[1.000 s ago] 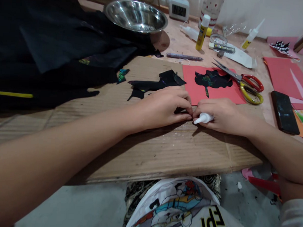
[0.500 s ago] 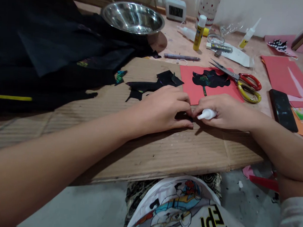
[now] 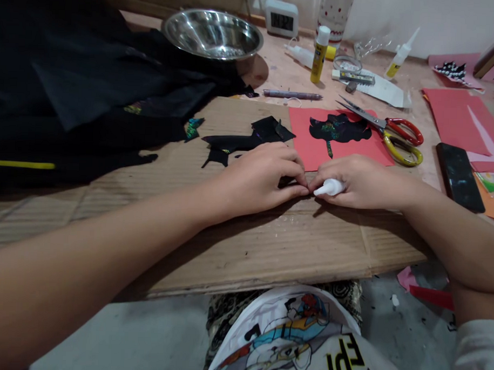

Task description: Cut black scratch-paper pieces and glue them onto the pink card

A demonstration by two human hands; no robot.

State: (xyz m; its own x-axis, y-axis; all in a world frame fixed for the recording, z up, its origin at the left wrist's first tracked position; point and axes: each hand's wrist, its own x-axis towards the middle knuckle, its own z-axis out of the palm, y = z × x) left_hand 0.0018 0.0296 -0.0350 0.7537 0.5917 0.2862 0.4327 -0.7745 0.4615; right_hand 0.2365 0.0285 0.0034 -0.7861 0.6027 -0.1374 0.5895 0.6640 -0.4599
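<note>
My right hand [image 3: 356, 183] is closed around a small glue bottle [image 3: 331, 187] whose white nozzle points left; the rest is hidden in the palm. My left hand [image 3: 267, 172] is bent low over the cardboard [image 3: 228, 254], thumb and forefinger pinched together against the right fingertips. Whatever sits between them is too small and covered to make out. Just beyond the left hand lie black cut-out pieces [image 3: 232, 143]. Behind the right hand, a red paper sheet [image 3: 300, 152] bears a wavy black cut-out [image 3: 342, 129] with shiny green patches.
Scissors [image 3: 384, 125] rest across the red sheet's right edge. A dark block [image 3: 460, 179] lies to the right. Black fabric [image 3: 91, 104] covers the left, beside a steel bowl [image 3: 211, 54]. A glue stick [image 3: 319, 55] and a pen [image 3: 293, 94] are at the back.
The left thumb and forefinger have closed together, and the dark bit seen between the hands is now covered. The right hand still holds the glue bottle. The view has shifted slightly.
</note>
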